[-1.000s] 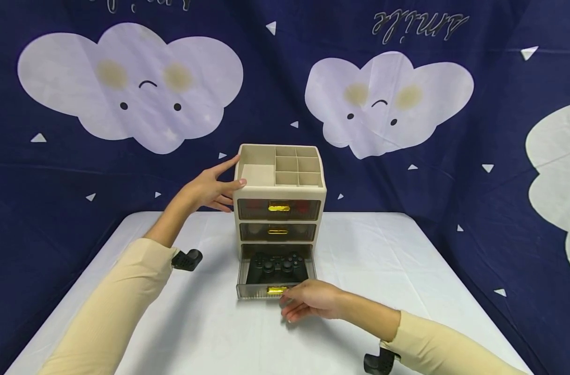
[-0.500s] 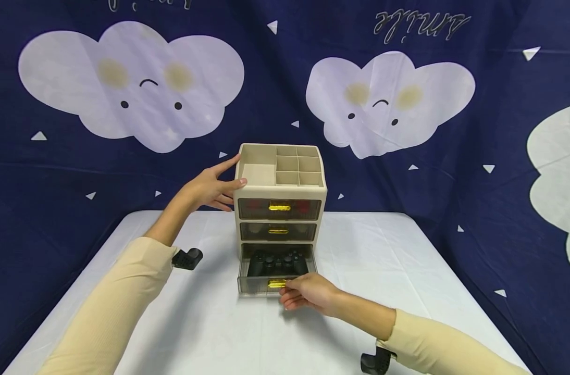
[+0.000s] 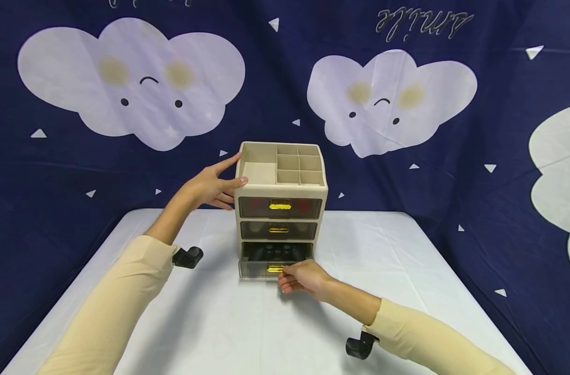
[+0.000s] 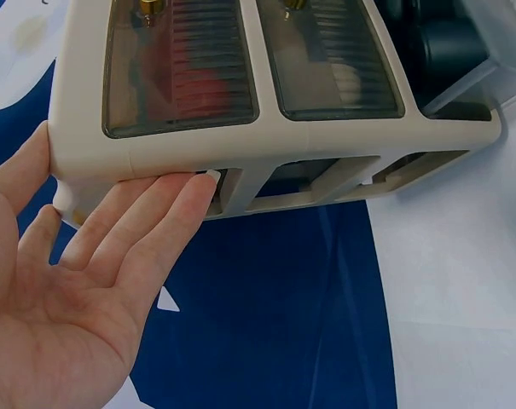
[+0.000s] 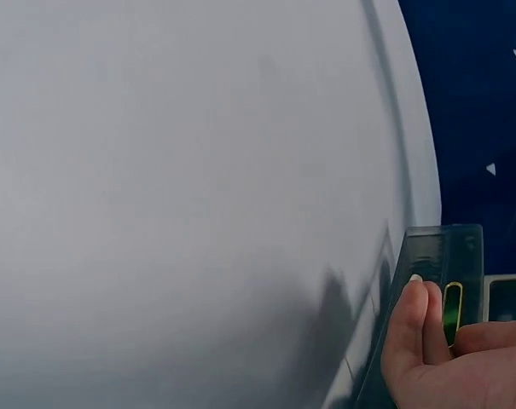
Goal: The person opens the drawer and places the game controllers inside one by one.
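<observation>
A cream desktop organizer with three smoky drawers stands upright on the table. Its bottom drawer juts out partway, with a black game controller inside, partly covered by the drawer front. My right hand pinches the right end of that drawer's gold handle; the thumb is at the handle and the fingers curl below it. My left hand rests against the organizer's left side, its thumb on the top front edge. In the left wrist view, straight fingers touch the side wall.
The two upper drawers, top and middle, are closed, with blurred contents behind their fronts. Open compartments form the organizer's top. A white cloth covers the table, and a dark blue cloud-print curtain hangs behind.
The bottom drawer has slid inward, with my right hand moving along with it, away from me. Less of the controller shows. My left hand has kept its place on the organizer.
</observation>
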`<state>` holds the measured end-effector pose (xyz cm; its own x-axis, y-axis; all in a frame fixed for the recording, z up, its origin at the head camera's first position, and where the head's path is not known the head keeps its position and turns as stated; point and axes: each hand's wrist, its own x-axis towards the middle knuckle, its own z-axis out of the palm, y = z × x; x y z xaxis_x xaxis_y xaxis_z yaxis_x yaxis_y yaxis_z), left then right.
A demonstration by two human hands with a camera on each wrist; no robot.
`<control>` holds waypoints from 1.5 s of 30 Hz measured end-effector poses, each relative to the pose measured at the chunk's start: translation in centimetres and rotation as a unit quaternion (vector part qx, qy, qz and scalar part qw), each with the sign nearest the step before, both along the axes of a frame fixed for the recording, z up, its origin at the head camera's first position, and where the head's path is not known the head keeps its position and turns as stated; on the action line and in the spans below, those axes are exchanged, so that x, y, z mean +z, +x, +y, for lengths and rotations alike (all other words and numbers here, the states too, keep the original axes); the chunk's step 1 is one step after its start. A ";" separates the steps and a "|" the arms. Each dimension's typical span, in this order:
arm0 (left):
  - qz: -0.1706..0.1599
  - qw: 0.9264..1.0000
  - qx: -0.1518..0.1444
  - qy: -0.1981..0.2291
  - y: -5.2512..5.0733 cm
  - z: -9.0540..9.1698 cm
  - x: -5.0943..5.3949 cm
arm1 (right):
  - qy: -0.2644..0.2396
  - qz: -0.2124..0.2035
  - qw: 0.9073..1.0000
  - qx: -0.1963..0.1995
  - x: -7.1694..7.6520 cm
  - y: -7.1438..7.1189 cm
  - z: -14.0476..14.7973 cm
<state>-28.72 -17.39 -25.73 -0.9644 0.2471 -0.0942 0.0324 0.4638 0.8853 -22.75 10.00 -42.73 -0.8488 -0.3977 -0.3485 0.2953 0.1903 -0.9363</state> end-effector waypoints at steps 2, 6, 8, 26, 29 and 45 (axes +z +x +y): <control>0.000 1.000 0.001 0.000 0.0 0.0 0.0 | -0.003 0.000 1.000 -0.007 -0.1 -0.6 -0.1; -0.002 1.000 0.000 0.003 -0.1 0.1 0.0 | -0.003 0.003 1.000 -0.020 -0.3 -1.7 -0.1; -0.004 1.000 -0.002 0.004 -0.1 0.1 -0.1 | -0.005 0.002 1.000 -0.022 -0.4 -2.1 -0.2; -0.002 1.000 -0.002 0.006 -0.4 0.3 -0.3 | -0.031 -0.005 0.998 -0.050 -0.9 -5.0 -0.2; -0.003 1.000 -0.005 0.007 -0.4 0.2 -0.3 | -0.029 -0.009 0.998 -0.055 -0.9 -5.4 -0.3; 0.020 1.000 -0.004 -0.004 -0.1 0.0 -0.7 | -0.018 -0.001 0.999 -0.034 -1.1 -5.7 0.1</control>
